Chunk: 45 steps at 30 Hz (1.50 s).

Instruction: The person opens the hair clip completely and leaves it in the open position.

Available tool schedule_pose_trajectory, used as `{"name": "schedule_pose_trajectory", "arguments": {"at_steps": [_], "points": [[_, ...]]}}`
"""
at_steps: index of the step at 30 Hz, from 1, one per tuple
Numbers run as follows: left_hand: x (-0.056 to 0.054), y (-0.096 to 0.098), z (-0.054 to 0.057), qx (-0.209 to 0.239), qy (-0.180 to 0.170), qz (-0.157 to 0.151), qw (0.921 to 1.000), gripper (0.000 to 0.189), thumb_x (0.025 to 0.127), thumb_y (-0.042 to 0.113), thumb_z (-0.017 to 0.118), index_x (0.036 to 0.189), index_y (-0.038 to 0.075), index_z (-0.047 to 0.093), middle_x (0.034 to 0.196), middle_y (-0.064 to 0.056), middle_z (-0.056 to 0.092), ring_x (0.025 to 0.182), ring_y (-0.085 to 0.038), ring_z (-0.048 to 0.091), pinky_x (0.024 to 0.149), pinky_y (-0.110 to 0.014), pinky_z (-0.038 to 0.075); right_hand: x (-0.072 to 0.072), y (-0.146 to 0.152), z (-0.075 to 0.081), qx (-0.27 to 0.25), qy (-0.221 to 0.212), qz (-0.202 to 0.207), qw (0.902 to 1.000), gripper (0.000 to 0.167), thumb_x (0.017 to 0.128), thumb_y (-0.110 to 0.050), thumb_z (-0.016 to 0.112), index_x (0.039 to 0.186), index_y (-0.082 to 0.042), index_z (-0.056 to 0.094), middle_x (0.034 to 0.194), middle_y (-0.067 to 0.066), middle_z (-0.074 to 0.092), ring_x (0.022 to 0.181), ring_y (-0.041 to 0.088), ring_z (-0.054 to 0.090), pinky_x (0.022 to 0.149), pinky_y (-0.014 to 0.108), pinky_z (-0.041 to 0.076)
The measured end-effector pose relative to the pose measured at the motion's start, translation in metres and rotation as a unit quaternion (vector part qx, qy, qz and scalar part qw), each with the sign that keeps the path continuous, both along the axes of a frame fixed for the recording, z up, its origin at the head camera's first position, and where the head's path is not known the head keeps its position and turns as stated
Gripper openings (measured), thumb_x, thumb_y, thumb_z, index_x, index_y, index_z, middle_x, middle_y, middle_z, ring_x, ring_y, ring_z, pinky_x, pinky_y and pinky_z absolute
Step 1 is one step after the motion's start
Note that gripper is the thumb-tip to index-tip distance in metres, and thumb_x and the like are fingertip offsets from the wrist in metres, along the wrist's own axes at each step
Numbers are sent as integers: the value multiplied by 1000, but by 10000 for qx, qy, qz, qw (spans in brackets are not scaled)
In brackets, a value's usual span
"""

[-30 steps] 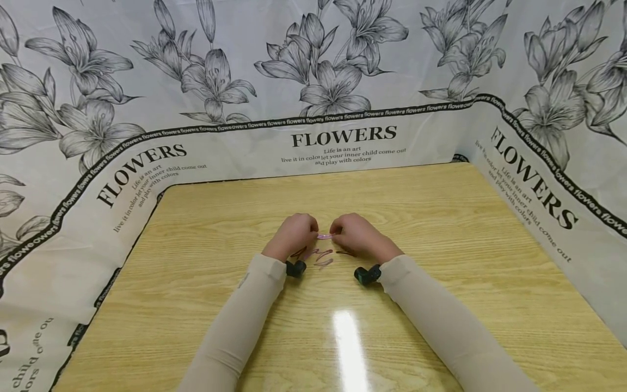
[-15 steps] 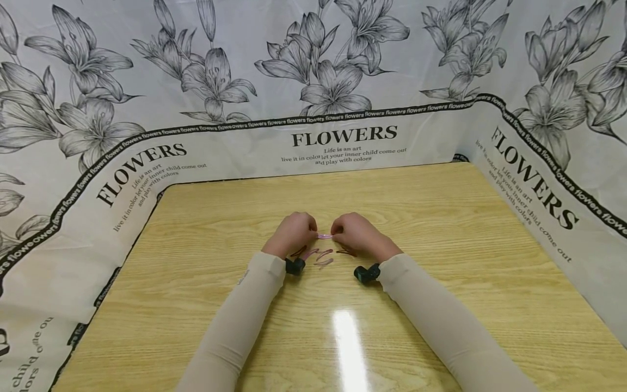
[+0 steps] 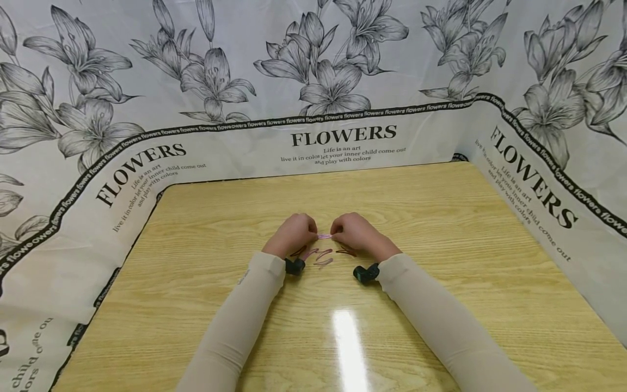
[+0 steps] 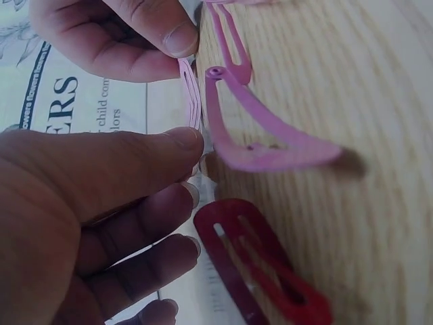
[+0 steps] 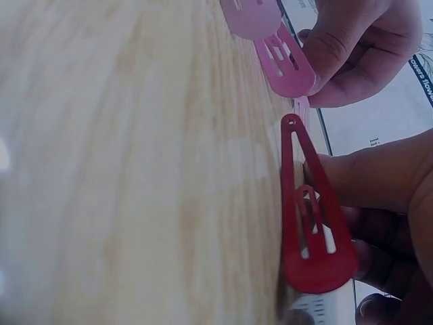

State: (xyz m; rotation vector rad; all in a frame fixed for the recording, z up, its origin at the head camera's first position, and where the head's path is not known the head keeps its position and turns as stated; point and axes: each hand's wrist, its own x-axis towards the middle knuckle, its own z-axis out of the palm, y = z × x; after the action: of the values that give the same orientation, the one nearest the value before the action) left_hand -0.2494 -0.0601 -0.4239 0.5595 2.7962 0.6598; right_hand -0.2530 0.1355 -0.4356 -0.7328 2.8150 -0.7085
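A light pink snap hair clip (image 3: 325,236) is held level between both hands above the table. My left hand (image 3: 294,234) pinches one end with thumb and finger, and my right hand (image 3: 357,234) pinches the other. In the left wrist view the held clip (image 4: 191,98) shows edge-on, its ends covered by fingertips. Closer to me lie more snap clips: a pink one (image 4: 270,160) with its frame bent up, another pink clip (image 5: 289,81), and a red clip (image 5: 318,274) beside my right hand. A dark red clip (image 4: 226,254) lies near my left hand.
The wood-grain table (image 3: 416,305) extends on all sides of the hands. A white flower-printed cloth (image 3: 343,147) stands along its back and sides. Black wrist cameras (image 3: 366,274) sit low near the clips.
Both hands stay almost where they were. The pink clip between them looks slightly straighter than a second ago, when it seemed a little bowed. The clips on the table have not moved.
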Motion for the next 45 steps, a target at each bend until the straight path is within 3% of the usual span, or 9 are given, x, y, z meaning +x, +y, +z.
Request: {"name": "schedule_pose_trajectory", "arguments": {"at_steps": [5,13,23,30,36,45], "points": [[-1,-2,-3,374,-291,60,9989,14,93,17,64,83,12,70,77,-1,65,64,-14,55,62,-27,46,1,0,0,-113,-91,-66,9999,8,90,-17,66,91,-13,72,88,2,70,79,16,61,78,35,50],[-2,-4,-5,632,-456,-25,9970,15,93,16,60,83,11,70,70,-3,64,54,-14,52,55,-27,45,2,2,-2,-252,-200,-87,9994,8,92,-17,63,90,-13,70,88,2,68,79,16,58,77,34,48],[-5,-10,-2,806,-236,-93,9964,13,93,20,62,87,12,70,84,-2,67,75,-17,57,72,-29,48,4,8,-1,-780,-320,-130,9964,15,97,-23,59,101,-15,71,96,0,68,86,16,60,80,35,49],[-3,-12,-1,1163,-444,127,9921,20,96,24,60,95,8,71,86,-5,67,69,-16,55,66,-29,47,6,12,1,-1177,-653,-326,9904,20,98,-26,57,107,-15,71,105,0,68,94,17,60,86,38,48],[-2,-13,0,1473,-338,316,9880,24,96,29,60,100,9,73,95,-5,69,78,-17,56,71,-29,47,7,14,4,-1395,-686,-467,9867,20,98,-26,57,108,-15,70,108,4,68,93,20,58,83,38,47],[3,-14,-1,1962,-208,400,9795,27,97,34,58,104,13,73,102,-1,69,82,-17,56,69,-30,48,8,16,7,-1763,-769,-526,9799,22,99,-25,57,109,-12,70,105,5,67,88,21,56,78,35,46]]}}
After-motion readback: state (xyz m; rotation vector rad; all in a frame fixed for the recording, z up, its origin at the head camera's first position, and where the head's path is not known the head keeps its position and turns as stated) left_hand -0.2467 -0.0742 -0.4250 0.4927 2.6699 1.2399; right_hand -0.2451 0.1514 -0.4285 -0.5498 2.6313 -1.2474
